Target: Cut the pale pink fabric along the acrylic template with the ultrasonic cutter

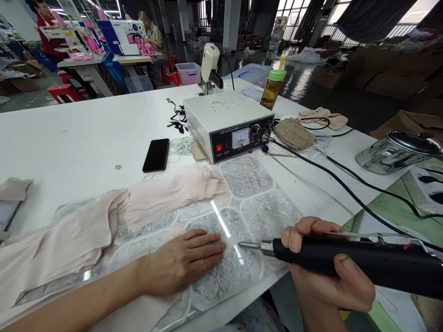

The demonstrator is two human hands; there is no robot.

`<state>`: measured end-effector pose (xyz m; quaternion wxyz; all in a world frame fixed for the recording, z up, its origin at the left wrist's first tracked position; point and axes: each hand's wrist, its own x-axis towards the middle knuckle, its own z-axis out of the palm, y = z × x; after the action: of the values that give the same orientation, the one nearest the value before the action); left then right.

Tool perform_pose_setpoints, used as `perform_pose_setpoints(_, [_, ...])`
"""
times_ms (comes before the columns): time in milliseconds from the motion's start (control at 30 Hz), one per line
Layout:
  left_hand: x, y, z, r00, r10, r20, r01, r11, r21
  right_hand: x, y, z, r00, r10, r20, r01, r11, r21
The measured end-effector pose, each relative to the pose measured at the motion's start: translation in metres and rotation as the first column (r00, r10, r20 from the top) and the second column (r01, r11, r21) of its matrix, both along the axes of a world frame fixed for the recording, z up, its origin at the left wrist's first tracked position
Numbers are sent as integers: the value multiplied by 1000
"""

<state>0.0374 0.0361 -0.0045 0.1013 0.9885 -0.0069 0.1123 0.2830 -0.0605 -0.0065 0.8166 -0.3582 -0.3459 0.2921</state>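
Observation:
My left hand (188,258) lies flat with its fingers stretched out. It presses a thin pale pink fabric piece (175,229) onto a clear-covered, marble-patterned mat (221,290); much of that piece is hidden under the hand. My right hand (321,263) is wrapped round a black handheld ultrasonic tool (360,263). The tool's metal tip (249,245) points left, just right of my left fingertips; whether it touches the mat I cannot tell. Behind my left hand lies a layered stack of pale pink fabric (173,191), and another stack (62,240) lies to the left.
A power box (230,124) with a dial stands behind the mat; its black cable (332,175) crosses to the right. Around it are a phone (155,155), tangled elastic cord (182,146), a bottle (273,90) and a metal pot (398,150). A person (155,39) sits far back.

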Motion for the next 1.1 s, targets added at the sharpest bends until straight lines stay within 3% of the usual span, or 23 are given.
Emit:
perform_pose_setpoints(600, [1, 0, 0, 999, 4, 44, -5, 1000, 15, -4, 5, 5, 996, 88, -31, -86, 995, 49])
perform_pose_setpoints(1100, [1, -1, -5, 997, 9, 73, -9, 1000, -8, -3, 6, 11, 998, 55, -3, -55, 998, -2])
